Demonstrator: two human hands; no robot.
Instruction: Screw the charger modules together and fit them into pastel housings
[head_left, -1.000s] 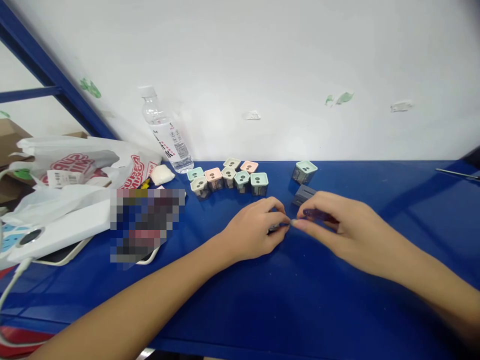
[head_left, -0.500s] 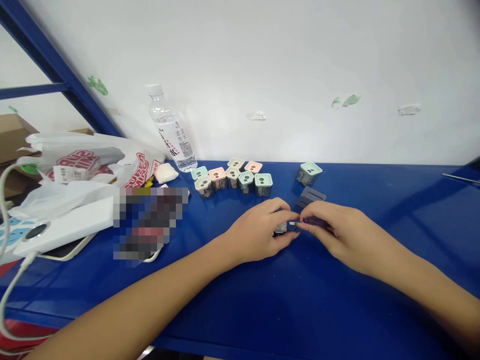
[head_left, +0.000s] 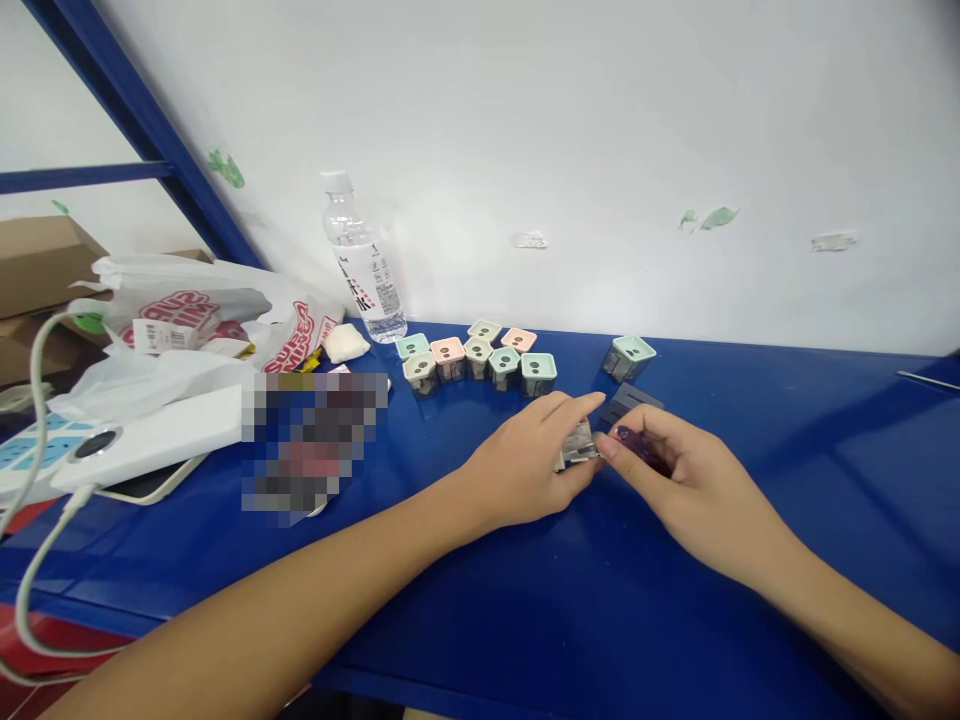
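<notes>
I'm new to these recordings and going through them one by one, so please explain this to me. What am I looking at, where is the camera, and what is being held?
There's no machine here. These are a person's own bare hands, filmed by one head-worn camera looking forward and down. The left hand grips a small silver-grey block, and the right hand holds a dark purple piece. Beyond them, on a blue table top, stand small square containers with pastel lids, a dark grey piece, a plastic water bottle and a white plastic bag.
</notes>
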